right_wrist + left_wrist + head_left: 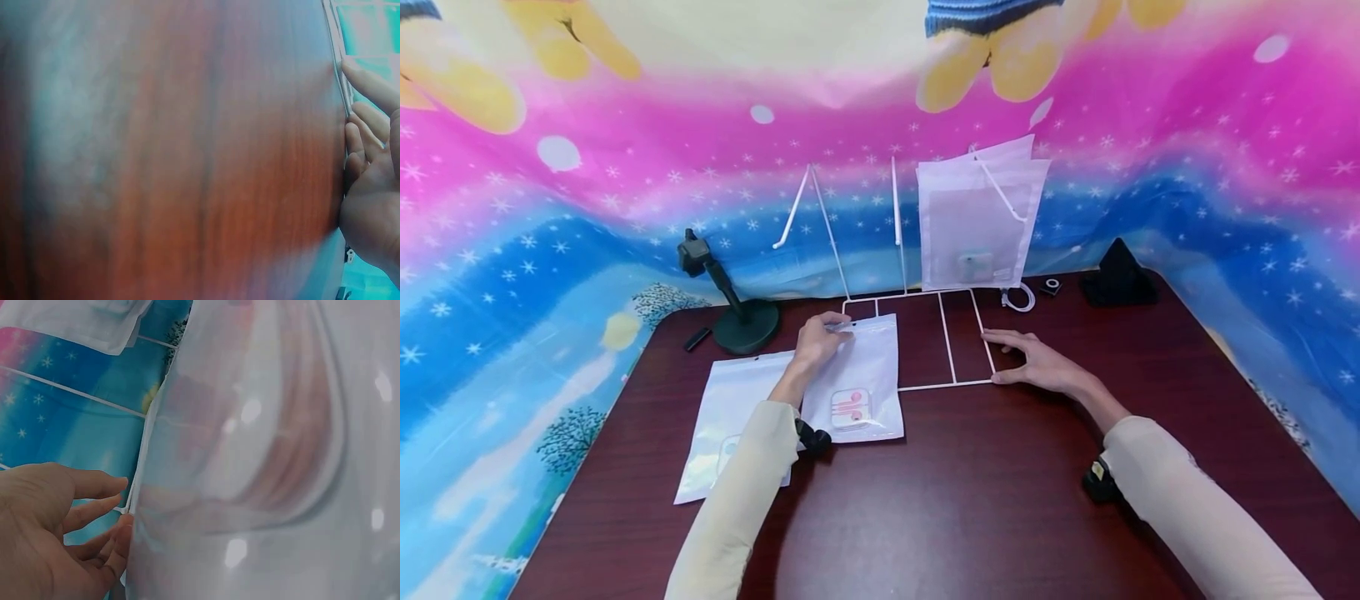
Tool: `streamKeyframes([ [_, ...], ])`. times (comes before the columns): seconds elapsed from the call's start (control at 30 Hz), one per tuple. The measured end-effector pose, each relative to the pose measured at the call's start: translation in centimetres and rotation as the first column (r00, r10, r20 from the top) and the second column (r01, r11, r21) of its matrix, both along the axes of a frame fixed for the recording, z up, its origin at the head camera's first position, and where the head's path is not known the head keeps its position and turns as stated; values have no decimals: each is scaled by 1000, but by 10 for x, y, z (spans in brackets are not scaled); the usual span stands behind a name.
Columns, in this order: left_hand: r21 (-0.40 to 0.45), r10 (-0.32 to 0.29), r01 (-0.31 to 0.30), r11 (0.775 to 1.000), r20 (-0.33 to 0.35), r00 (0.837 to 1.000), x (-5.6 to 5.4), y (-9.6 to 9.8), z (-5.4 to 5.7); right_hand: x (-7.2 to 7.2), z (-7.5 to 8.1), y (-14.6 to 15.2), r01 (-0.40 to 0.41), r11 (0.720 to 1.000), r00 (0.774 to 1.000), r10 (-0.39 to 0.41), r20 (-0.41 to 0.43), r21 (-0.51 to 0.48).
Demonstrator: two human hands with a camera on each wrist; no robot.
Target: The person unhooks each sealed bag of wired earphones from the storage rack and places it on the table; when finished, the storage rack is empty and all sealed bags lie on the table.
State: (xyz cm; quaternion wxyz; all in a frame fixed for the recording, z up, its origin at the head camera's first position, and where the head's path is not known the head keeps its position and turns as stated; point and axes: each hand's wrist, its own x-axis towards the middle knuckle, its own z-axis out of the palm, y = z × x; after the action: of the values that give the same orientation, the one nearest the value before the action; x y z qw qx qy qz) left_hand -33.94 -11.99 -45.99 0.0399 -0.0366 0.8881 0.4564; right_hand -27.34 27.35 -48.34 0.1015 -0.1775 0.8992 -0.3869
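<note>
My left hand pinches the top edge of a white zip bag, whose clear lower part shows pink earphones in a case. This bag lies over the left part of a white wire rack. In the left wrist view the bag fills the right side, with my left hand at its edge. On the rack's right front corner rests my right hand, fingertips and thumb against the base wire. The right wrist view has my right hand touching the wire.
Another white bag lies on the left, partly under my arm. White bags hang from the rack's right hook. A black stand is at the left, a black pyramid-shaped object at back right. A coiled white cable lies behind the rack.
</note>
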Motion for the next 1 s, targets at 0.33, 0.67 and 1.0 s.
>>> streamKeyframes([
  [0.33,-5,-55,55,998,-31,998,-4,5,-11,1,2,10,44,994,998,-39,54,-98],
  [0.67,-81,-117,113,990,-44,992,-6,-8,-17,-11,18,14,164,944,982,-130,135,-287],
  [1.0,-36,-92,90,995,-46,995,1,-12,-21,-28,96,29,381,730,898,-438,40,-568],
])
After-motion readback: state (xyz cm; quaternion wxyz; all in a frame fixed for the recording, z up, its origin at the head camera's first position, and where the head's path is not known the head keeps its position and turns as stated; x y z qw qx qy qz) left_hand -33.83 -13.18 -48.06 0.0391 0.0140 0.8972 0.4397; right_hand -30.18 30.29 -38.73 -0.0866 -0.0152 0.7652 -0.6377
